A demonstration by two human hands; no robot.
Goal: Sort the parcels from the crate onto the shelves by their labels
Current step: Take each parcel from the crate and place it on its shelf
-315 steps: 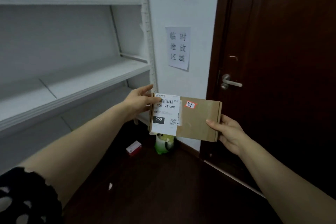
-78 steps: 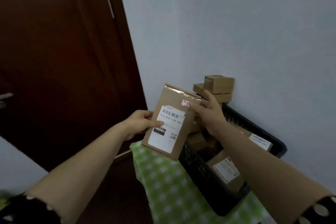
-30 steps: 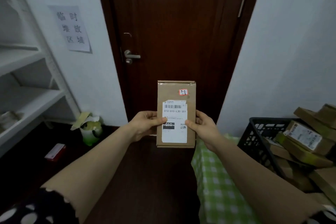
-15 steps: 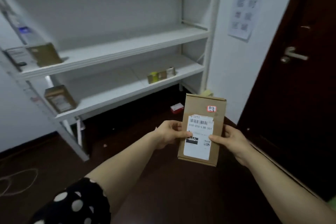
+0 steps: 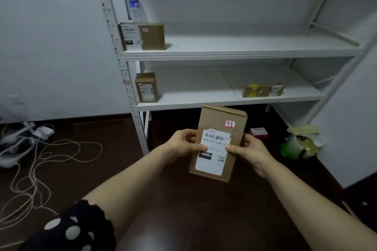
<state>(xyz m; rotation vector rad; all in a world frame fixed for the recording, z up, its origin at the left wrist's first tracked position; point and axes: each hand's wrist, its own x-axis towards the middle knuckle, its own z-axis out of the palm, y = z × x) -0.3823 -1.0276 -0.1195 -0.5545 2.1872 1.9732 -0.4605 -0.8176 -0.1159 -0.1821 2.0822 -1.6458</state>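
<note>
A flat brown cardboard parcel (image 5: 219, 126) stands upright in front of me, with a white barcode label and a small red-edged sticker reading 3-3-3. My left hand (image 5: 182, 145) grips its left edge, thumb on the label. My right hand (image 5: 247, 152) grips its right edge, thumb on the label too. Behind it is the white shelf unit (image 5: 234, 55). One parcel (image 5: 142, 36) stands at the left end of the upper shelf. On the lower shelf (image 5: 224, 103) a small parcel (image 5: 146, 87) stands at the left and a flat parcel (image 5: 263, 90) lies at the right.
A plastic water bottle (image 5: 134, 5) stands behind the upper-shelf parcel. Tangled cables and a power strip (image 5: 30, 149) lie on the dark floor at the left. A red and white box (image 5: 259, 131) and a green and white bag (image 5: 299, 145) sit on the floor under the shelves.
My view has swung left and closer to the shelf unit, so the door is out of sight. Both hands hold the parcel as before, now in front of the lower shelf.
</note>
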